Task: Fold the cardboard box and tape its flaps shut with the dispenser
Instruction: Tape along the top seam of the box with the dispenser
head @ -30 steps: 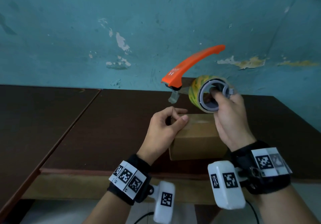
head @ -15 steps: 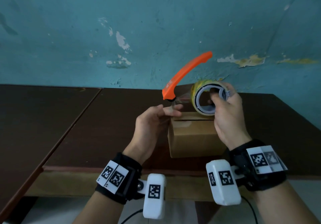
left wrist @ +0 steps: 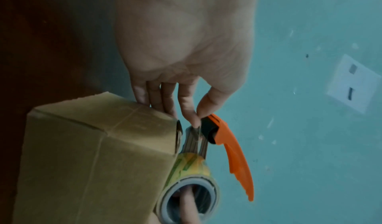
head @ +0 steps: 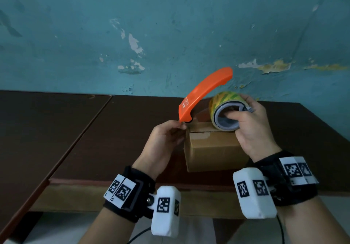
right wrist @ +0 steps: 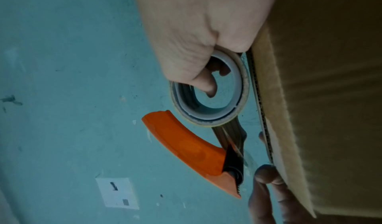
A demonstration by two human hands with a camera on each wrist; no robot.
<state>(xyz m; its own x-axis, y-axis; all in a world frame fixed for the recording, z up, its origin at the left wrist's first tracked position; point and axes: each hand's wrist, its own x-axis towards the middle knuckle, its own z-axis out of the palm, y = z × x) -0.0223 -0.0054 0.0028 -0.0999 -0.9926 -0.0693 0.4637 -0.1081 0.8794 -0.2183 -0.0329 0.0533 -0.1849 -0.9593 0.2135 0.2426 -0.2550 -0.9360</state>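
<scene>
A small brown cardboard box (head: 214,149) stands near the table's front edge, its top flaps folded flat with a seam showing. My right hand (head: 239,111) grips the tape dispenser by its yellow-green roll (head: 223,99), thumb inside the grey core, and the roll rests on the box top. The orange handle (head: 204,94) arcs up and to the right. My left hand (head: 180,128) pinches the tape end at the dispenser's front tip, by the box's top left corner. In the left wrist view thumb and forefinger (left wrist: 192,118) meet beside the orange tip (left wrist: 217,129).
The dark brown table (head: 113,139) joins a second table (head: 37,130) at a seam on the left. A peeling teal wall (head: 170,25) rises right behind. A white wall plate (left wrist: 353,83) shows in both wrist views.
The dispenser has come down until its roll sits on the box top. My left hand rose from the box's front to the dispenser's tip and now pinches the tape end.
</scene>
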